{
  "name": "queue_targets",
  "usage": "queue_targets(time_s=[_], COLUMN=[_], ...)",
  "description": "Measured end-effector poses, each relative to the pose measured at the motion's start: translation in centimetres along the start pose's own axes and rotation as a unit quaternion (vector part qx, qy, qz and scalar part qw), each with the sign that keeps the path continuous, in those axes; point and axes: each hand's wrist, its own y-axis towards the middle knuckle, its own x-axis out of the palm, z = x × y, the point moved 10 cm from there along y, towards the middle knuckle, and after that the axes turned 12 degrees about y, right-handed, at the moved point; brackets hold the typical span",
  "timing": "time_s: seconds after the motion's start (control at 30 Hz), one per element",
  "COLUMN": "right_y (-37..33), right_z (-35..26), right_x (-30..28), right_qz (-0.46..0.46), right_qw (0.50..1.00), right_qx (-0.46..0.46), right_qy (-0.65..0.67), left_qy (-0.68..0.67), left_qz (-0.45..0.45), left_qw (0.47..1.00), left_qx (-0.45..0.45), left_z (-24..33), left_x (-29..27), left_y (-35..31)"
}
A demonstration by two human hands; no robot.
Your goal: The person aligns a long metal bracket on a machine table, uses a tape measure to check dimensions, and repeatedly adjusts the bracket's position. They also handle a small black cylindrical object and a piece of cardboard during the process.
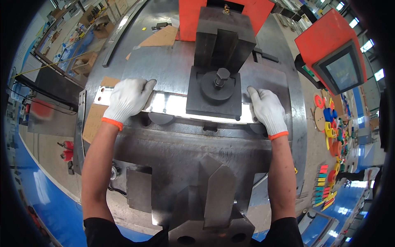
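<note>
Coloured round things (328, 115) sit off to our right, past the big grey metal surface (164, 66) and a red box with a screen (339, 71). We have a shiny metal strip (168, 103) lying crosswise in front of us, and its middle runs beneath a dark plate (196, 96) with a fat bolt (222, 75) on top. Our left hand (128, 98) has a narrow grip, closed over the strip near its left end, above some brown cardboard (94, 120). Our right hand (267, 108) is at the other end, but its fingers are partly hidden, so we cannot tell how tight that grip is. We think we are lining up the strip; the next move seems to call for two calm hands, a flat strip, and fingers well away from the plate.
</note>
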Motion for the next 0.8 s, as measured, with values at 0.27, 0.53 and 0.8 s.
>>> queue_targets(time_s=[0.27, 0.53, 0.8], right_y=[0.05, 0.17, 0.35], right_z=[-0.05, 0.08, 0.44], right_x=[-0.06, -0.17, 0.16], right_qz=[-0.003, 0.004, -0.009], right_qw=[1.000, 1.000, 1.000], right_qx=[0.005, -0.008, 0.008], right_qy=[-0.005, -0.014, 0.004], left_qy=[-0.008, -0.005, 0.004], left_qz=[-0.002, 0.011, -0.013], left_qw=[1.000, 1.000, 1.000], left_qx=[0.006, 0.011, 0.001], left_z=[0.07, 0.07, -0.07], left_x=[0.00, 0.02, 0.21], left_y=[0.04, 0.10, 0.17])
